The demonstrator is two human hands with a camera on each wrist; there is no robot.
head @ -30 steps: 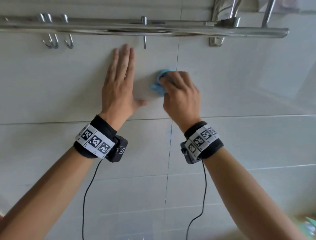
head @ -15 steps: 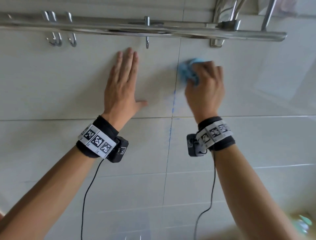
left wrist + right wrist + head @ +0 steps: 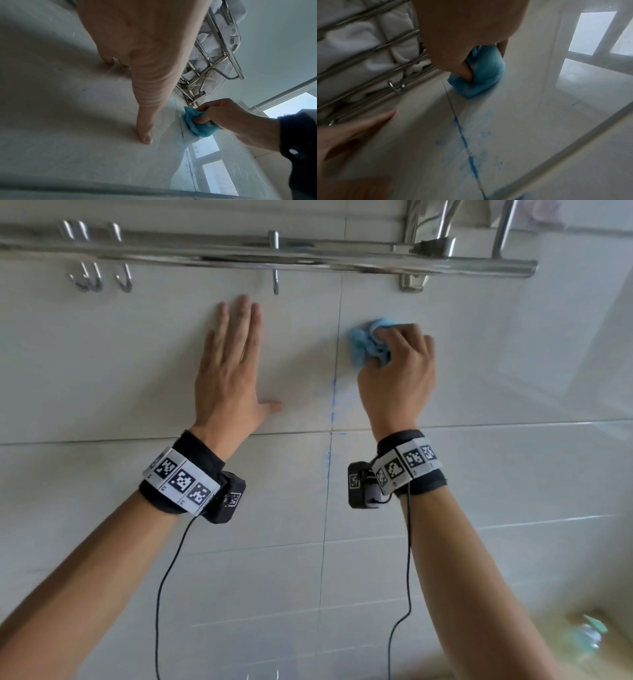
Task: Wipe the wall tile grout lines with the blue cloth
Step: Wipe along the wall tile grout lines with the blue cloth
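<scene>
My right hand (image 3: 397, 378) clamps the bunched cloth (image 3: 368, 344), pressed to the tile just right of the vertical grout line (image 3: 337, 337). It looks soft and light, so best held in a wad. Blue streaks (image 3: 465, 143) run toward 6 o'clock. At 9 o'clock, my left hand (image 3: 229, 371) lies flat, fingers straight, on the wall (image 3: 102, 354).

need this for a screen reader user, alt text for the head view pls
A person's right hand presses a bunched blue cloth on a pale tiled wall, just right of a blue-stained vertical grout line. The left hand lies flat on the tile under a metal rail.
</scene>
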